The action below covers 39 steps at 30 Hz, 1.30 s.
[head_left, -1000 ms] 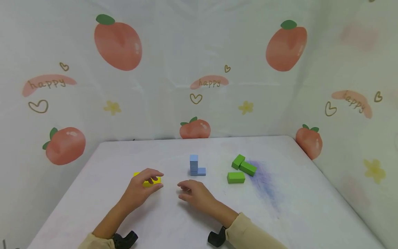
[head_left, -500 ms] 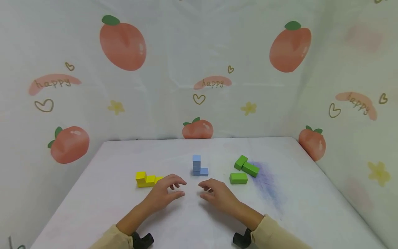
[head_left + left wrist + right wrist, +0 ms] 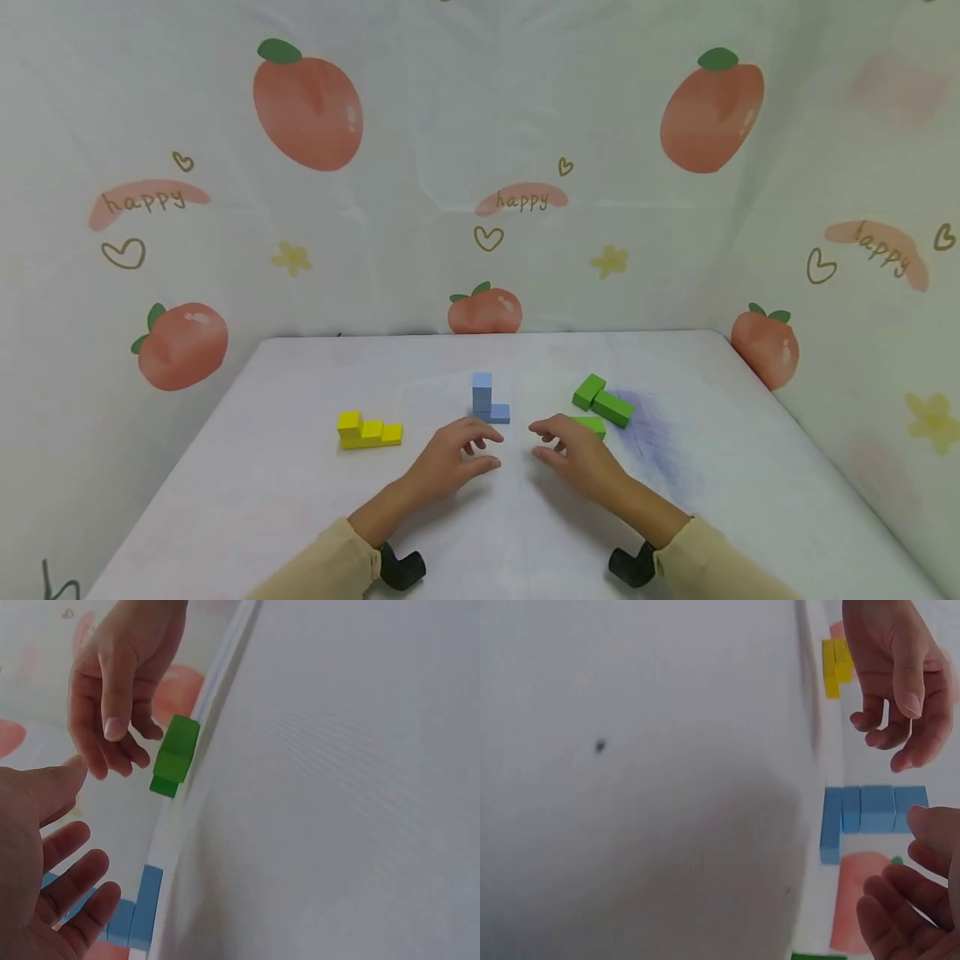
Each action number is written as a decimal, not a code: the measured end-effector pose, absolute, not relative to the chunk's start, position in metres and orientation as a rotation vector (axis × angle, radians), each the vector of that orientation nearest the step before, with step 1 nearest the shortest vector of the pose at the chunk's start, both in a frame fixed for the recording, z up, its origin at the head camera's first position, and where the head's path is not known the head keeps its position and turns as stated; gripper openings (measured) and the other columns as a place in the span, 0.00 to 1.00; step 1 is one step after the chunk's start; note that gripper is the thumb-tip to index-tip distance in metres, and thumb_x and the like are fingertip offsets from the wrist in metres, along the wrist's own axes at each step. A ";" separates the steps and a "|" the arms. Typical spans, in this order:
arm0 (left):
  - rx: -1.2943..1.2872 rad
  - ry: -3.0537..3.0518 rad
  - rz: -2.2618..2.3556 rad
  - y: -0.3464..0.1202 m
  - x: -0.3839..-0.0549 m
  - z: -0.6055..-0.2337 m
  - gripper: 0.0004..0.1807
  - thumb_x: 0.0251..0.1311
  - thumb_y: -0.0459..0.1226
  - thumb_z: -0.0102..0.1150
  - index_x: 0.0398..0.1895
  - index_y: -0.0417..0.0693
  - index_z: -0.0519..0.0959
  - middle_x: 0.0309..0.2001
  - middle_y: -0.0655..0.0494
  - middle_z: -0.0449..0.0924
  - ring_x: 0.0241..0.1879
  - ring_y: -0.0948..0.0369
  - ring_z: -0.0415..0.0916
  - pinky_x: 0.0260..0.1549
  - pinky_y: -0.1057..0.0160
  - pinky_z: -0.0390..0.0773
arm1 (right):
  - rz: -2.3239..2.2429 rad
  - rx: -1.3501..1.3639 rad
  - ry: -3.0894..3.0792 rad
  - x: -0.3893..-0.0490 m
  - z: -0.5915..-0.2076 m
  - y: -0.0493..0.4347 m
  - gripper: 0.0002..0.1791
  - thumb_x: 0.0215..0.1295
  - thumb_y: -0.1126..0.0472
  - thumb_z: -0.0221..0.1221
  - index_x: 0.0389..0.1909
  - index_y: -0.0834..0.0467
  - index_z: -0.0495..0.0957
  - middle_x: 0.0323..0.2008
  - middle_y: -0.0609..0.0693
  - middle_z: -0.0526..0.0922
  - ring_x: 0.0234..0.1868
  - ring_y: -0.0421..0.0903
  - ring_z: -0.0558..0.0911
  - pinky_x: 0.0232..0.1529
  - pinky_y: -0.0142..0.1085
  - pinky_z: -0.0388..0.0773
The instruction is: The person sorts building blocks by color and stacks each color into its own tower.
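My left hand hovers over the table in front of the blue blocks, its fingers loosely bent around nothing. To its right, my right hand holds nothing either and partly hides the front green block. Thumbs and fingertips of both hands face each other across a gap. The blue blocks form an upright stack with a low part jutting right; in the right wrist view, the blue stack shows several pieces together. Two more green blocks lie behind, touching at an angle.
Yellow blocks stand at the left as steps descending rightward. The white table ends at a patterned curtain behind and at the right. A purple-blue stain marks the cloth right of the green blocks.
Both hands have moved right, the left one away from the yellow blocks, which now show fully. The right hand now overlaps the front green block. The head view has turned slightly left.
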State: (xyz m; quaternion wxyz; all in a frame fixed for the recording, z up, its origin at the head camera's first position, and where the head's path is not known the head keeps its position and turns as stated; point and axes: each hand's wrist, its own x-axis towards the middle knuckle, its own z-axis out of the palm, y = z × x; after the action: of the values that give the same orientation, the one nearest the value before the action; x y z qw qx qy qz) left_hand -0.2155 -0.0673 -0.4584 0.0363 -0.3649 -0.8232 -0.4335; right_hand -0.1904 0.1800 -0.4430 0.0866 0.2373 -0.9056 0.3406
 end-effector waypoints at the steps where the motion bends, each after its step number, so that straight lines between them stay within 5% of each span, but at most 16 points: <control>1: -1.118 -2.530 -1.333 -0.064 -0.216 -0.458 0.16 0.58 0.38 0.68 0.49 0.46 0.81 0.44 0.53 0.80 0.39 0.56 0.76 0.38 0.65 0.78 | 1.000 0.707 -2.695 -0.191 -0.442 0.183 0.17 0.61 0.65 0.66 0.51 0.61 0.79 0.45 0.52 0.82 0.42 0.48 0.81 0.40 0.38 0.79; 20: -1.183 -2.471 -1.359 -0.019 -0.233 -0.455 0.17 0.58 0.38 0.68 0.50 0.45 0.80 0.45 0.50 0.81 0.41 0.55 0.77 0.36 0.66 0.77 | 0.733 0.629 -2.706 -0.206 -0.430 0.223 0.19 0.54 0.65 0.70 0.48 0.62 0.81 0.43 0.52 0.82 0.43 0.51 0.81 0.44 0.46 0.78; 39: -0.945 -2.663 -1.362 0.018 -0.236 -0.458 0.19 0.58 0.41 0.69 0.53 0.51 0.80 0.48 0.55 0.80 0.40 0.66 0.75 0.39 0.70 0.74 | 0.767 0.466 -2.796 -0.220 -0.442 0.257 0.17 0.56 0.65 0.69 0.46 0.64 0.81 0.45 0.56 0.81 0.49 0.56 0.77 0.52 0.53 0.72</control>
State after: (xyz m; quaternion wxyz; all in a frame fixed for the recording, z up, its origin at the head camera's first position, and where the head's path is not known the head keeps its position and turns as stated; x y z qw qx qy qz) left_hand -0.2362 0.0183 -0.4582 0.0022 -0.3012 -0.8490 -0.4341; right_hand -0.2203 0.2567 -0.4422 0.1025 0.1579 -0.9471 0.2599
